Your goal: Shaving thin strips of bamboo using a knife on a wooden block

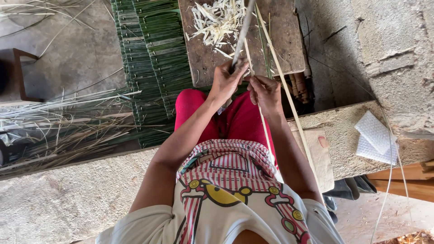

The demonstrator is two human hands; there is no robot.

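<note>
A knife [242, 34] is gripped in the closed left hand [226, 81], blade angled up over the board [289, 45]. A thin strip [275, 68] is pinched by the right hand [266, 92]; both forearms are extended above the knees.

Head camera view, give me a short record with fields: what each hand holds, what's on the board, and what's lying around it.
left hand: grips the handle of a long blade, blade pointing away over the board
right hand: pinches a thin pale bamboo strip beside the blade
wooden board: carries a heap of pale shavings
left of board: stacked green strips
far left: loose dry strips on the floor
right: white padded sheets on a concrete ledge
</note>
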